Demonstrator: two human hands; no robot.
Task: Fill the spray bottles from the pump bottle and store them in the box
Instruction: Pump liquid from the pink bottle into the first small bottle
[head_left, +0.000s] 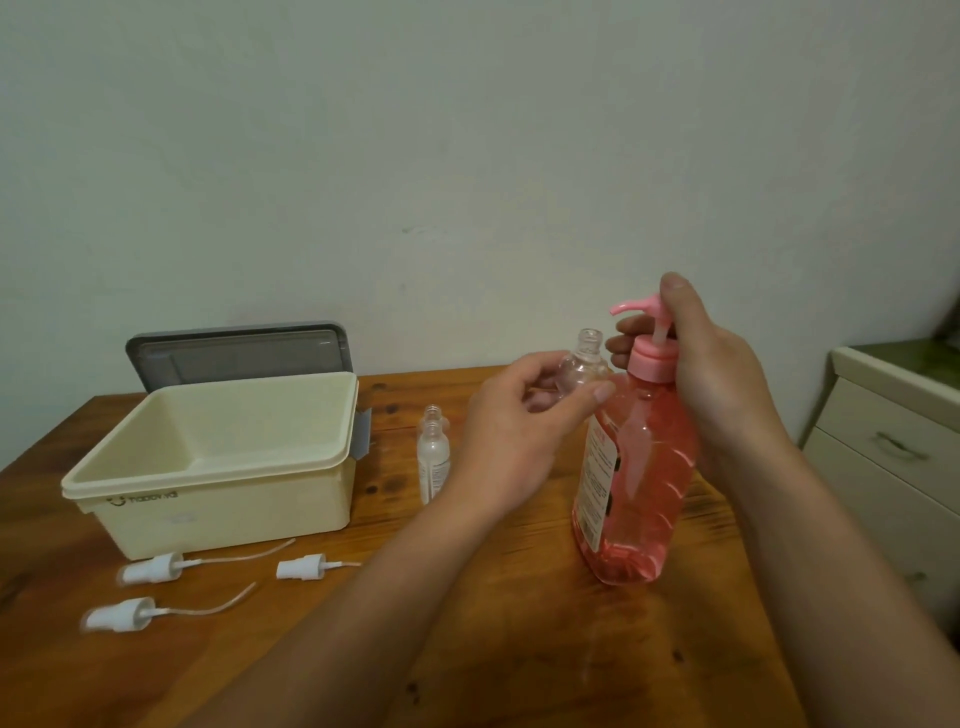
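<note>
Brown wooden tabletop (561, 654), varnished, with a strong lengthwise grain and several dark knots (372, 488) scattered across its far half. Its far edge meets a pale grey-green plastered wall (467, 156), which fills the upper half of the view and bears faint cracks and a few small dark specks (408, 229). Just beside the right edge of the tabletop stands a cream-coloured drawer cabinet (852, 483), seen at an angle. Its upper drawer front carries a curved metal handle (901, 446); a second handle (917, 577) shows lower down, blurred. The cabinet's top is a dark green surface (914, 358) framed by a cream rim.
</note>
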